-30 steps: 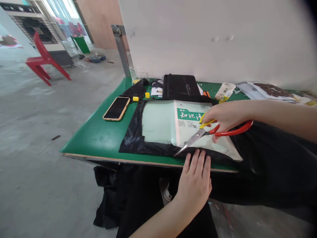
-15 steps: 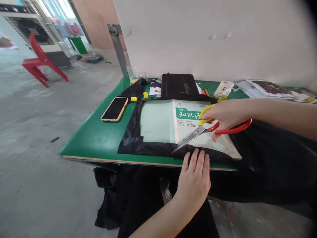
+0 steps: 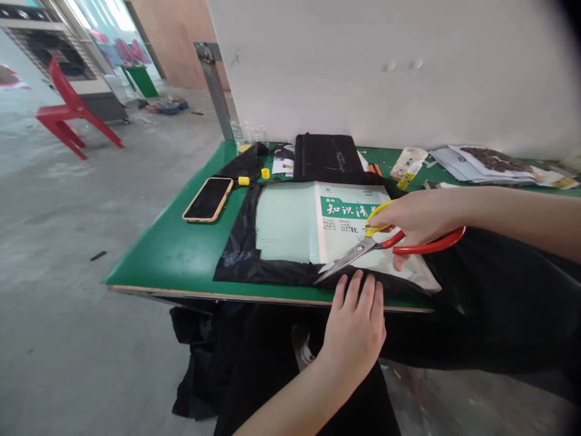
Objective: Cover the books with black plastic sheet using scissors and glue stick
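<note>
My right hand point(image 3: 415, 218) is closed around scissors point(image 3: 363, 247) with red and yellow handles. Their blades point left and are slightly apart, the tips at the black sheet point(image 3: 281, 270) along the front of an opened book cover point(image 3: 290, 221). The cover is pale green and white, with a green title band. My left hand point(image 3: 356, 321) rests at the table's front edge, its fingers stretched flat on the black sheet just right of the blade tips. Its thumb is hidden.
On the green table point(image 3: 172, 254) lie a phone point(image 3: 207, 199), yellow caps point(image 3: 244, 181), a black notebook point(image 3: 327, 156), a yellow cutter point(image 3: 410, 174) and papers point(image 3: 476, 165). Black material point(image 3: 499, 303) hangs over the right edge. A red chair point(image 3: 68, 112) stands on the floor, left.
The scissor blades have parted slightly, while the right hand has shifted a little to the right and down. My left hand stays in place. The view has moved slightly.
</note>
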`<state>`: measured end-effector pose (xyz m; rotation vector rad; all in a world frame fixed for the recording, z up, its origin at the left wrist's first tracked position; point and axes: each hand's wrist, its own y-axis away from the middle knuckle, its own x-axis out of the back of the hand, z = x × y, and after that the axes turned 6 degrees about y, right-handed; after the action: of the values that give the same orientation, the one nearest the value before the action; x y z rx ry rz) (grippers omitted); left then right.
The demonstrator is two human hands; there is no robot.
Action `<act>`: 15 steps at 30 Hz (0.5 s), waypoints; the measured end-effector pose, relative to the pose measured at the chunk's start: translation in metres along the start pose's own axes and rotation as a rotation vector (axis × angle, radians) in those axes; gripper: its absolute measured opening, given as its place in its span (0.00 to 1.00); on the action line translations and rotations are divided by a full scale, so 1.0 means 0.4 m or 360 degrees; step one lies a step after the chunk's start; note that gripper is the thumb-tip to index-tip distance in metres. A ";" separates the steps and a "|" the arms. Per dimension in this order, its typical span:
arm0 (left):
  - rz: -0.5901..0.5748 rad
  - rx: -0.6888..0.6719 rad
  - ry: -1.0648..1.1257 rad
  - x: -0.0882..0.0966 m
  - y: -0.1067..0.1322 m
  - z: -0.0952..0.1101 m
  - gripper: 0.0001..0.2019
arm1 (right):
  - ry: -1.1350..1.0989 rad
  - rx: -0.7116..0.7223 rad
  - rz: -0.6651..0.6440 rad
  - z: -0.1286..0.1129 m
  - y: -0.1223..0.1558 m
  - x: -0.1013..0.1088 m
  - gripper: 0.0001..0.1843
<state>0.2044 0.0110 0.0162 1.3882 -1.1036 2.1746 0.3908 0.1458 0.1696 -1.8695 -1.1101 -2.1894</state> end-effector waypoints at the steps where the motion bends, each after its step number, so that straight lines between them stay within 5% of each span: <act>1: 0.0003 -0.0006 0.0001 0.000 -0.001 -0.001 0.22 | 0.0052 0.0033 -0.0019 -0.006 -0.001 0.005 0.20; 15: 0.0018 -0.0008 0.0034 0.006 -0.007 -0.002 0.22 | 0.0283 0.0067 0.0040 -0.016 -0.013 0.014 0.26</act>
<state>0.2047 0.0129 0.0191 1.3571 -1.1110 2.1879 0.3817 0.1484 0.1720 -1.6263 -1.0843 -2.2477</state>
